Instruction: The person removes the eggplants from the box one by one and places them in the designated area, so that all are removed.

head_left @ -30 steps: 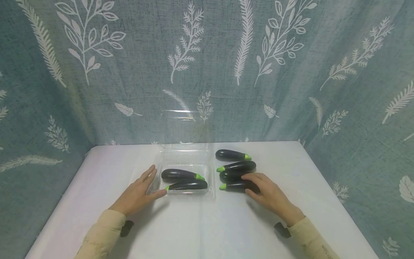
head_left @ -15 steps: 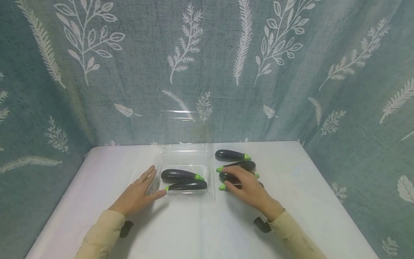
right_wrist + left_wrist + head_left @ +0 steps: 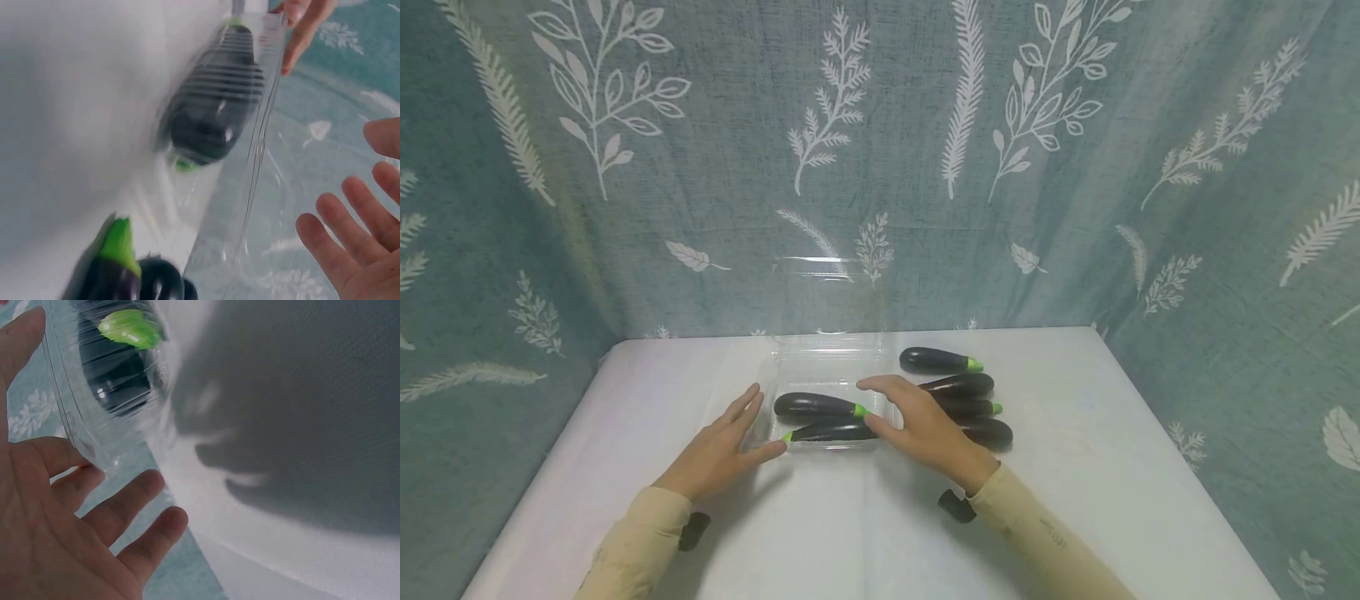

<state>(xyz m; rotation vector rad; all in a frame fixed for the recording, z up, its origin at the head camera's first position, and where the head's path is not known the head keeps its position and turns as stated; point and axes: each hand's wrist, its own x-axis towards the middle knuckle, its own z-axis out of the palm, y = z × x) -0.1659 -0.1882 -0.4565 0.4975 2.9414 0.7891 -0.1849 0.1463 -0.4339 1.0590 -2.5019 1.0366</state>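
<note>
A clear plastic clamshell box (image 3: 827, 367) stands on the white table with its lid raised at the back. Inside lie two eggplants, the rear one (image 3: 812, 406) with its green cap to the right and the front one (image 3: 831, 429) with its cap to the left. My left hand (image 3: 715, 454) lies along the box's left side with spread fingers; in the left wrist view its fingertips are at the box's corner. My right hand (image 3: 925, 437) hovers by the box's right edge, holding nothing. In the right wrist view its fingers (image 3: 356, 194) are extended beside the clear rim.
Several eggplants (image 3: 958, 385) lie in a loose column right of the box, partly hidden behind my right hand. The farthest eggplant (image 3: 932, 360) sits near the table's back edge. A leaf-patterned curtain (image 3: 925, 167) hangs behind and at both sides of the table (image 3: 1075, 400).
My right hand has moved left from over the loose eggplants to the box's right edge. The nearest loose eggplant has shifted slightly right. My left hand stays in place.
</note>
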